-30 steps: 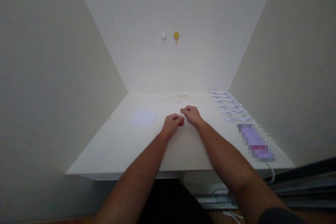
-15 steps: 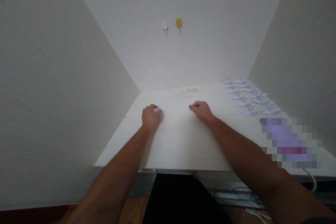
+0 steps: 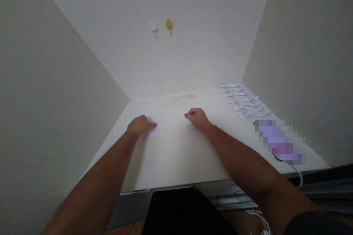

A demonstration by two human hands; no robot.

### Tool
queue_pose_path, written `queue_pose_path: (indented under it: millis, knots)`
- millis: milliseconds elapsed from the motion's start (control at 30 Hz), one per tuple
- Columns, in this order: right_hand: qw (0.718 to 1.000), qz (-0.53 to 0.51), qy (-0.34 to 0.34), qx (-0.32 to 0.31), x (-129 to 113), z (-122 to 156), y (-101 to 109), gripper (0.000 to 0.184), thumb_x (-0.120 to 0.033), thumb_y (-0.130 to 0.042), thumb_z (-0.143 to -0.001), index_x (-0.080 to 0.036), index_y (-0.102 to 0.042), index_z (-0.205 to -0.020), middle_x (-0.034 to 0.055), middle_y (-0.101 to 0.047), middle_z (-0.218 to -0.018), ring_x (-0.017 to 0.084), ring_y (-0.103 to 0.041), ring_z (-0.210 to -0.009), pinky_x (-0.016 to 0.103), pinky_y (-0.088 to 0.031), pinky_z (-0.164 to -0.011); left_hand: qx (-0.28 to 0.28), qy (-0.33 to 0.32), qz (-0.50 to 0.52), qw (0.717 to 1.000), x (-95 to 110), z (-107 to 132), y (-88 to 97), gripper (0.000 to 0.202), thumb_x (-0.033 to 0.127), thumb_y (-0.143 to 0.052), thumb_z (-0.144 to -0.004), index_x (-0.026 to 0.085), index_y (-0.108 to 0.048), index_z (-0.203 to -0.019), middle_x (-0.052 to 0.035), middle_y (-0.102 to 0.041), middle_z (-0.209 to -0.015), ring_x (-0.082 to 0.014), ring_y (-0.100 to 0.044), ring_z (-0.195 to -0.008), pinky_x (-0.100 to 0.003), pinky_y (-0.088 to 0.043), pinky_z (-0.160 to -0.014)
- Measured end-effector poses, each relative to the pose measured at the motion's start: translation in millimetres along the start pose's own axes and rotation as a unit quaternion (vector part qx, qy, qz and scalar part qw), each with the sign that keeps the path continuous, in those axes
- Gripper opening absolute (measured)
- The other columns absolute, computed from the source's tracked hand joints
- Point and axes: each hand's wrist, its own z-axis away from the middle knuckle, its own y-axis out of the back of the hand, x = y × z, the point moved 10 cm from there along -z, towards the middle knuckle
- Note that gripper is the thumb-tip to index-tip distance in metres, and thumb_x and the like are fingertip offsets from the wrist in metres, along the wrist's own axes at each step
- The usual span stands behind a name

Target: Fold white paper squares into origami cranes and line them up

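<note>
My left hand (image 3: 140, 125) lies knuckles-up on a pale lilac sheet of paper (image 3: 153, 122) on the white table (image 3: 176, 154), its fingers curled over the sheet's near part. My right hand (image 3: 196, 116) rests on the table at the middle, fingers curled into a loose fist; whether anything is inside is hidden. Several folded lilac paper cranes (image 3: 242, 99) stand in rows at the far right.
Walls close the table in on the left, back and right. Two small hooks, one white (image 3: 153, 27) and one yellow (image 3: 169, 24), hang on the back wall. A pixelated purple object (image 3: 278, 141) with a white cable lies at the right front edge.
My left hand left the right one at the table's middle and moved left onto the paper sheet. My right hand stayed near the middle. The camera view swung sideways.
</note>
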Motion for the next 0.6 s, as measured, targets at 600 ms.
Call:
queue_pose_path:
  millis: [600]
  knots:
    - [1.000, -0.005, 0.005, -0.001, -3.7, -1.2, 3.3, 0.021, -0.034, -0.066, -0.075, -0.018, -0.061, -0.063, -0.0024, -0.060, -0.062, 0.011, -0.052, -0.060, 0.023, -0.038, -0.060, -0.025, -0.014, -0.028, 0.999, 7.0, -12.6, -4.5, 0.075, 0.065, -0.062, -0.061, 0.007, -0.068, -0.108, -0.0259, -0.068, -0.115, -0.0390, -0.067, -0.097, -0.036, -0.049, -0.067]
